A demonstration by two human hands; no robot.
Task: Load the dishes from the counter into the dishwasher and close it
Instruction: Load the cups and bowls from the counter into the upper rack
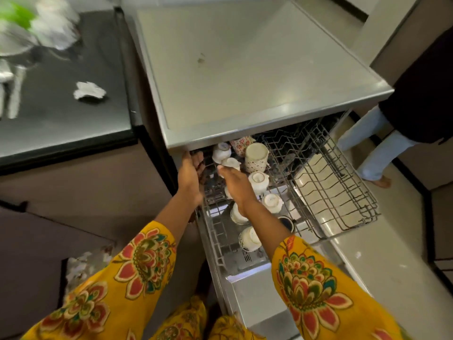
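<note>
Dishwasher (257, 77) door is down and the upper rack (326, 192) is pulled out over it. Your left hand (190, 176) is at the rack's left edge, just under the front lip of the machine's steel top; the fingers curl over the rack's side rail there, gripping it. Your right hand (236, 185) reaches in over the left half of the rack, and its fingertips pinch a small white cup (230, 164), held mouth-down just above the wires. Around it the left half is already stocked: another white cup (221, 150) at the back, a flowered cup (241, 144) behind it, a tall cream mug (256, 157) beside that, then more white cups (258, 181) running toward you in a column, all inverted, plus one dark cup (286, 223) near the front. The right half of the rack holds bare tines only. On the black counter (73, 99) to the left, a small white piece (89, 92) lies alone; further back, blurred white and green dishes (36, 25) sit at the far corner, too smeared to identify. A second person's legs (377, 153) in light trousers stand at the right, beside the machine. Both your sleeves (316, 288) are yellow with a floral print.
</note>
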